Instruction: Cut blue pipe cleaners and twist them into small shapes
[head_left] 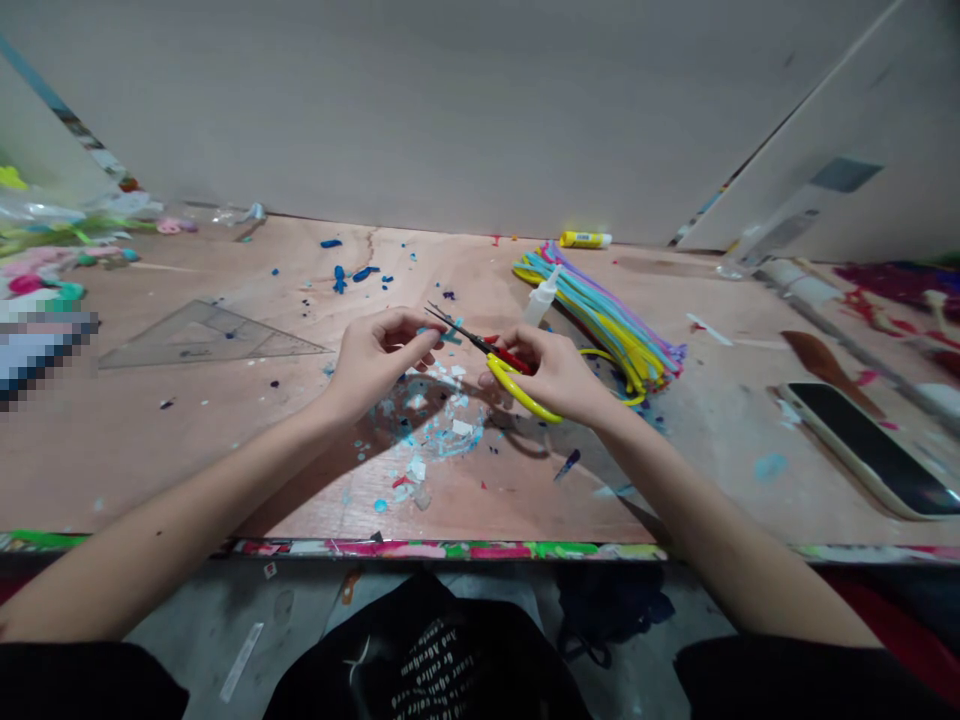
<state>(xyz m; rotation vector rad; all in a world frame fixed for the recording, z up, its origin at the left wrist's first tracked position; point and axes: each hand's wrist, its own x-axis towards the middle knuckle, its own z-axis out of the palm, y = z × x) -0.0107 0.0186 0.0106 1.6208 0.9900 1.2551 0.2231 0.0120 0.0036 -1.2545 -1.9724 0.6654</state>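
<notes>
My left hand (391,345) pinches a small blue-green piece (451,335) between thumb and fingertips, above the middle of the table. Its material is too small to make out. In my right hand (551,370) is a pair of scissors (517,388) with yellow handles and a red part near the pivot. The dark blades point up and left, with their tips slightly apart, close beside the small piece. Whether the blades touch it I cannot tell. Blue and white scraps (463,427) are scattered on the table below my hands.
A bundle of coloured pipe cleaners (600,315) lies behind my right hand, with a small white bottle (541,298) and a yellow glue stick (585,240) nearby. A clear set square (214,335) lies at left. At right are a phone (874,445) and a brown wooden tool (829,370).
</notes>
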